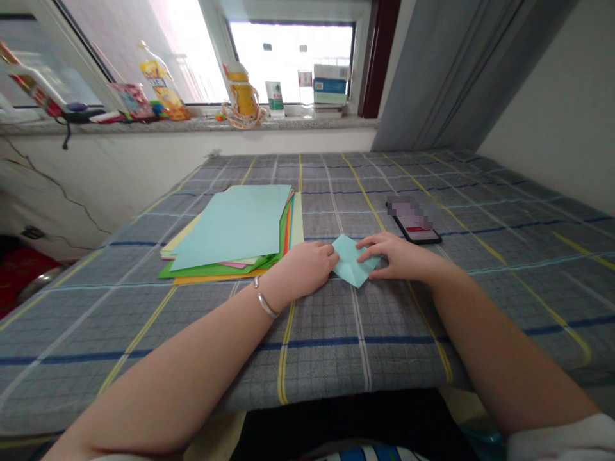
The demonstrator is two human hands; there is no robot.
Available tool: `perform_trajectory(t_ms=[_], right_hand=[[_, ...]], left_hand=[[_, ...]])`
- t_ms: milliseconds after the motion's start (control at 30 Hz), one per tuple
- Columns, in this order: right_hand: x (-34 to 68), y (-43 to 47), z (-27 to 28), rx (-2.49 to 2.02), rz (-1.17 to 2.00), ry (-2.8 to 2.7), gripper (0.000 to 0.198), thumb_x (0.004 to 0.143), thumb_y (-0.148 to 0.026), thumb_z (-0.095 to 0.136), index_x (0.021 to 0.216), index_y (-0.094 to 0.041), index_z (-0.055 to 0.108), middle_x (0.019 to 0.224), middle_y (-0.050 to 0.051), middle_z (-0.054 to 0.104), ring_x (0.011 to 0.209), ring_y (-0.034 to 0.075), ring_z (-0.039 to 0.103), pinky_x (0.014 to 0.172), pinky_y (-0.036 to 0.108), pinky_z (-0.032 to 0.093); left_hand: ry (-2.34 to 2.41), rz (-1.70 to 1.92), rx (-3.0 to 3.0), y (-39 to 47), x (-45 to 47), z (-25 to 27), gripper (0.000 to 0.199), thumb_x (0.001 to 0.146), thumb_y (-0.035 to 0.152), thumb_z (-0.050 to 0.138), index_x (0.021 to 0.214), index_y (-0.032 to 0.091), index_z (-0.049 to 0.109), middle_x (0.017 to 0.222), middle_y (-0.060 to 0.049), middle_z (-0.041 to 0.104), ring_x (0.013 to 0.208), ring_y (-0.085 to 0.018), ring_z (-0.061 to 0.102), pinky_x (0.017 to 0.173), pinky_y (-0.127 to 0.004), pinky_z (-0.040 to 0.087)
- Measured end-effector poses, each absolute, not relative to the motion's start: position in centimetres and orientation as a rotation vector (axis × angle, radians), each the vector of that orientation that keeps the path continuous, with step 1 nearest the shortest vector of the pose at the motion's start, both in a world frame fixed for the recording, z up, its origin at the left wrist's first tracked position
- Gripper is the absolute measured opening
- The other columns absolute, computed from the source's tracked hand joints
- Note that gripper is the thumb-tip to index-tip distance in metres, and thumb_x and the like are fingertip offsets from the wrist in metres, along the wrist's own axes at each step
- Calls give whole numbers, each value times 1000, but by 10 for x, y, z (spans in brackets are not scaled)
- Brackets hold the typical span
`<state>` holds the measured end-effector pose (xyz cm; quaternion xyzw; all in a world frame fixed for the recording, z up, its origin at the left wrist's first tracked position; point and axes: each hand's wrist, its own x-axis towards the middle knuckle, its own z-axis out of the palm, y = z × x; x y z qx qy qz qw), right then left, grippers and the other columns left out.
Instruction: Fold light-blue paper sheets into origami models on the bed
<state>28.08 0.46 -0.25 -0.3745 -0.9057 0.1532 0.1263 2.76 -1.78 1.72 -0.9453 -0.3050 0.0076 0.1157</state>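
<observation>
A small light-blue sheet of folded paper (353, 270) lies on the plaid cloth with creases across it, one corner pointing toward me. My left hand (313, 266) is closed at its left corner, the fingers curled and pressed together on the edge. On the opposite side, my right hand (391, 256) has its fingertips on top of the paper and its thumb by the right corner, gripping it lightly. The tips of the left fingers are partly hidden. Left of my left hand rests a stack of coloured paper (235, 224), with a light-blue sheet on top.
A phone (414, 221) lies beyond my right hand. The plaid cloth (327, 358) covers the surface up to its rounded front edge. Along the windowsill stand a yellow drink bottle (163, 83), a yellow cup (243, 93), a tube (275, 99) and stacked boxes (330, 86).
</observation>
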Motion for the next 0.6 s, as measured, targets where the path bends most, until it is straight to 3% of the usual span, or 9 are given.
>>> perform_trajectory(t_ms=[200,367,600], right_hand=[[279,4,1,-966,507,-2608,15,78,-21,66,90,-23,76,110,6,71,106,22,61,100,37,41],[278,6,4,-1153,517,-2511,15,83,-28,61,90,-20,71,88,4,69,78,17,61,71,29,45],[275,3,7,-1304,591,-2376,21,85,-35,56,75,-19,64,72,2,63,68,15,54,65,28,39]], left_hand=[[-1051,-139,-2787,-13,28,10,23,95,30,48,87,14,63,88,-8,66,81,-22,63,74,-34,50],[-1279,-314,-2870,-2,25,6,23,95,28,50,81,16,63,81,-5,66,77,-19,61,73,-29,45],[-1577,-479,-2940,2,22,7,23,92,32,52,76,18,61,70,-1,61,65,-15,54,61,-26,36]])
